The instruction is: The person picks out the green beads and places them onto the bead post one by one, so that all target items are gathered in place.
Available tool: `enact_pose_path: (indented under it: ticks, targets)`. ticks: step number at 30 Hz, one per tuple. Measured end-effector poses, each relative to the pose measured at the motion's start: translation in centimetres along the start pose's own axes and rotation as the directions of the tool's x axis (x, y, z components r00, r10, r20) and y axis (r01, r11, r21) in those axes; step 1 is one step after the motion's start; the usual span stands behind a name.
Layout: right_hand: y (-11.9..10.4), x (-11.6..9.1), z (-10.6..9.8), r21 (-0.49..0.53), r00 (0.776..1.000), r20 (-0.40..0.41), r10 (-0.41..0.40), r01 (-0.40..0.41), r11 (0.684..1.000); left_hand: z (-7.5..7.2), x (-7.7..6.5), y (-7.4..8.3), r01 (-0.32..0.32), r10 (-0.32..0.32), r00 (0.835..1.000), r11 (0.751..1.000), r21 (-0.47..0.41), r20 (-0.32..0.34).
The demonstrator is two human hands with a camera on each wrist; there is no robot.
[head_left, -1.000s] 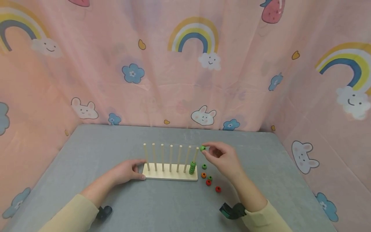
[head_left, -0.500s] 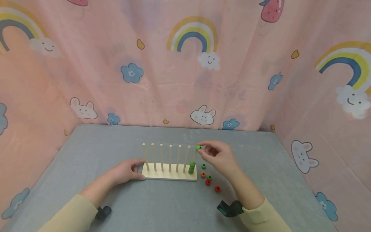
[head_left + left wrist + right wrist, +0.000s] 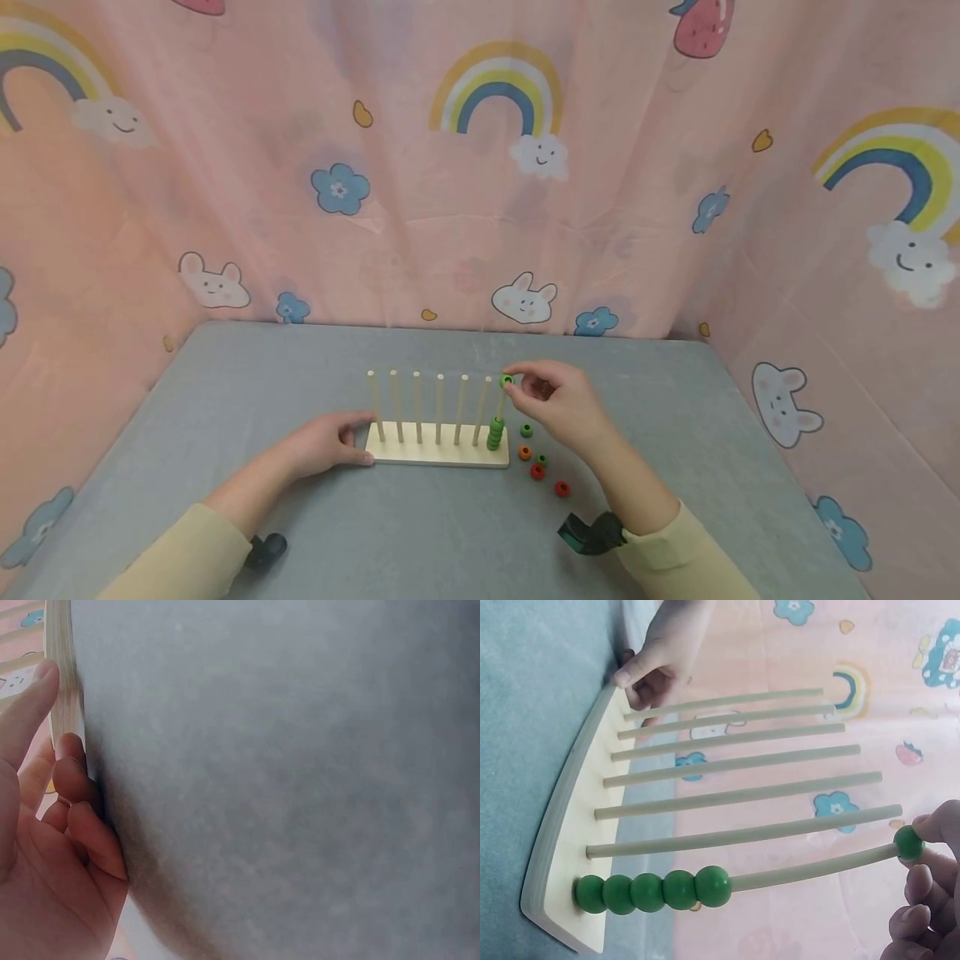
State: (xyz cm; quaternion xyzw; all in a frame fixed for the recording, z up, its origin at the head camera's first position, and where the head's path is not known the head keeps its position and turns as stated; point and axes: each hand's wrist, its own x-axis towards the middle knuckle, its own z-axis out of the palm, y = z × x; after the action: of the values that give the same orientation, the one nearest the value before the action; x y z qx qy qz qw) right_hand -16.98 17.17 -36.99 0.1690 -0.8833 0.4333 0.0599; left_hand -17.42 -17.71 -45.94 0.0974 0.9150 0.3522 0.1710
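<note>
A pale wooden pegboard point(image 3: 438, 455) with several upright rods stands on the table. Several green beads point(image 3: 649, 892) are stacked at the bottom of its rightmost rod point(image 3: 810, 871). Thumb and index finger of my right hand point(image 3: 561, 408) pinch another green bead point(image 3: 909, 844) at that rod's tip; how far the rod enters it cannot be told. My left hand point(image 3: 324, 443) grips the board's left end, thumb at the front edge and fingers at the back. In the left wrist view the board's end point(image 3: 64, 690) shows between thumb and fingers.
Right of the board lie loose beads: two green ones, the farther green bead point(image 3: 527, 430) among them, an orange bead point(image 3: 524, 452) and two red ones, including the outermost red bead point(image 3: 562, 489). A pink patterned curtain point(image 3: 420, 250) surrounds the grey table point(image 3: 390, 533).
My right hand has moved left, bringing the pinched green bead from beside the rightmost rod onto its tip. The left hand keeps its grip on the board.
</note>
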Motion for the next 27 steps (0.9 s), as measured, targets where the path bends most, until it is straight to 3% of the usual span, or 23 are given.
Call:
enact_pose_path:
  ticks: [8,16,23,27]
  targets:
    - [0.1,0.1,0.1,-0.029,1.0,0.023,0.0,0.0,1.0,0.0,0.1,0.1,0.021,-0.021,1.0,1.0,-0.005,0.0]
    - [1.4,-0.1,0.7,-0.066,0.994,0.11,0.008,0.0,0.998,0.0,0.1,0.0,0.026,-0.026,1.0,1.0,-0.017,-0.001]
    - [2.8,-0.7,2.1,-0.162,0.985,0.16,0.062,-0.036,0.986,0.1,0.1,-0.1,0.025,-0.025,1.0,1.0,-0.007,-0.003]
    - [3.5,-1.1,2.7,-0.159,0.98,0.18,0.09,-0.061,0.985,0.0,0.1,0.0,0.019,-0.019,1.0,1.0,-0.009,0.001]
